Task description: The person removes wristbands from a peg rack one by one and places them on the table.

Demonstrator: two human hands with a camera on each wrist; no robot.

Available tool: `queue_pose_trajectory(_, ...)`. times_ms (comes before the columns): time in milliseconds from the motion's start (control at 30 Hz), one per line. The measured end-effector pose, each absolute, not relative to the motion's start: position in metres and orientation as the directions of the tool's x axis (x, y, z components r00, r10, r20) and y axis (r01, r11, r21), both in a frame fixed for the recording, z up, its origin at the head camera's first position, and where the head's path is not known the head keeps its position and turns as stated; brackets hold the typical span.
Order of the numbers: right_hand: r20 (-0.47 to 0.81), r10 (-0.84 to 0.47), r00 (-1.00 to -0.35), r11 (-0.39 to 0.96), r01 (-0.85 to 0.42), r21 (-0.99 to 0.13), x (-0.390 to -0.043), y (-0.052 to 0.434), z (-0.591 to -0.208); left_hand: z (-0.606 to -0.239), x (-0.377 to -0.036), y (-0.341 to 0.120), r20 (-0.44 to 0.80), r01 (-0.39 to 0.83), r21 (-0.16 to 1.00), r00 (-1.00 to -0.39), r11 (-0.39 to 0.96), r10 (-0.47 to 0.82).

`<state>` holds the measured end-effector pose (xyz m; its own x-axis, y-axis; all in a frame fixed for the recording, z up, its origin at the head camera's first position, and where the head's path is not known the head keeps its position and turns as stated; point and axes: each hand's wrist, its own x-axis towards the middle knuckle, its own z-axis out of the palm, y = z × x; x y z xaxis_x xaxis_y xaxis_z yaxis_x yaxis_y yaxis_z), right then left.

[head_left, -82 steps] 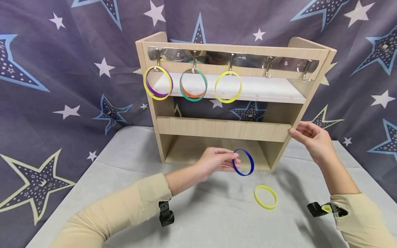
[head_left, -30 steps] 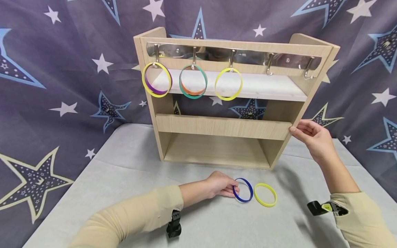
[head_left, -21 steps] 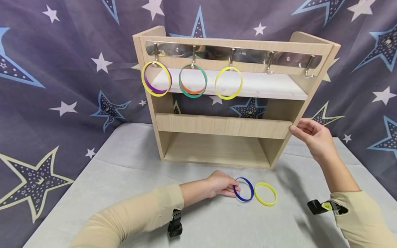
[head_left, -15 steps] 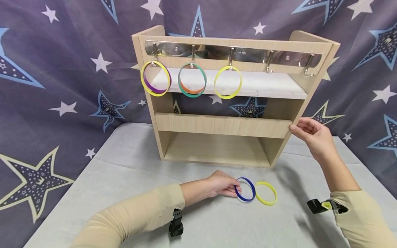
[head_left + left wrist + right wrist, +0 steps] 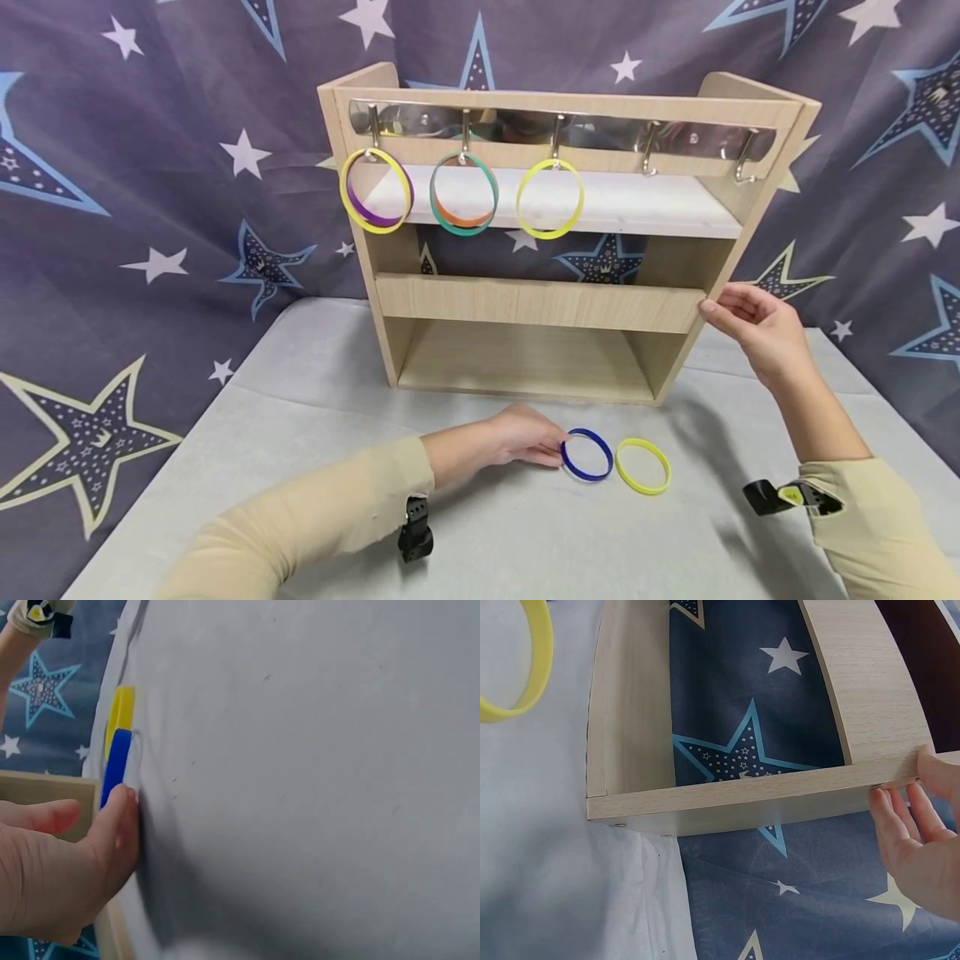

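Standing on grey cloth (image 5: 525, 542), shelf (image 5: 540, 302), starry drapes (image 5: 195, 92) (purplish)

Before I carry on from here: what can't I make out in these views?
Left wrist: part of blue band, hidden by left hand.
Right wrist: part of loose yellow band, cut off by left and top edges.
Head: near side of table, cut off by bottom edge.
Head: what the hook strip reflects, too blurred.

Blue band (image 5: 116, 756) prob. flat on tbl (image 5: 525, 542); rack (image 5: 540, 302) upright.
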<state>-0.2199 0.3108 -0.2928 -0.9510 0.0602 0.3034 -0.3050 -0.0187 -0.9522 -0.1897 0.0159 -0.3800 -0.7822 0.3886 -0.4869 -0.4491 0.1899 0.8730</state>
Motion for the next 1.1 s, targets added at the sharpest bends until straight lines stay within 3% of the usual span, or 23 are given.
queue_pose_trajectory(467,0.294,0.059,-0.954,0.014,-0.294,-0.956,-0.218,0.312,-0.294,-0.357,-0.194,-0.004,-0.522,-0.35,0.836,-0.745,0.423,0.415)
queue_pose_trajectory(767,0.295,0.059,-0.954,0.021,-0.294,-0.956,-0.22,0.312,-0.293,-0.343,-0.206,-0.015,-0.352,-0.272,0.934,-0.804,0.231,0.479)
queue_pose_trajectory(1100,0.289,0.069,-0.955,0.043,-0.286,-0.957,-0.218,0.312,-0.292,-0.312,-0.212,-0.018,-0.21,-0.182,0.978,-0.878,0.105,0.43)
